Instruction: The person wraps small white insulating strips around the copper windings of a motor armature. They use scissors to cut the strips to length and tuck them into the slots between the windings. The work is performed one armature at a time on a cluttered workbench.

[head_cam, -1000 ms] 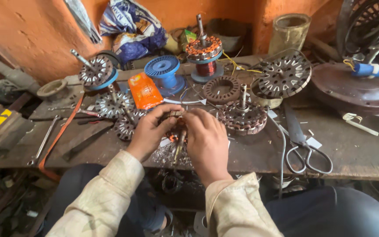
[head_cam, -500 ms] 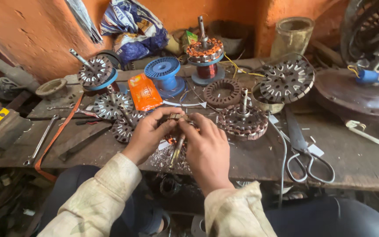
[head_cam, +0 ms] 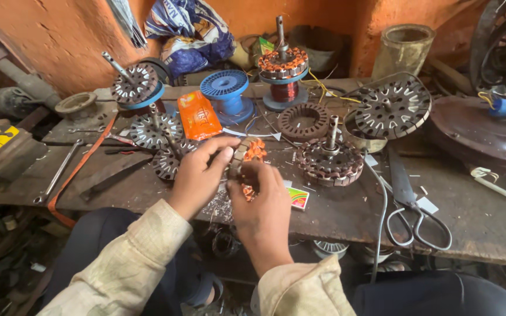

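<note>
Hands first: your left hand [head_cam: 201, 172] and right hand [head_cam: 260, 202] both pinch a small round metal motor core [head_cam: 247, 161] with orange windings, held just above the table [head_cam: 487, 228] edge. It looks heavy and stiff, with sharp slots and thin wire that could snap, so I think you should grip its outer rim. I count two hands, one held core, one blue spool [head_cam: 225, 88], one pair of scissors [head_cam: 411, 205].

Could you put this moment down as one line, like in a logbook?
left hand: on stator core | right hand: gripping same core | scissors: on workbench, untouched
</note>
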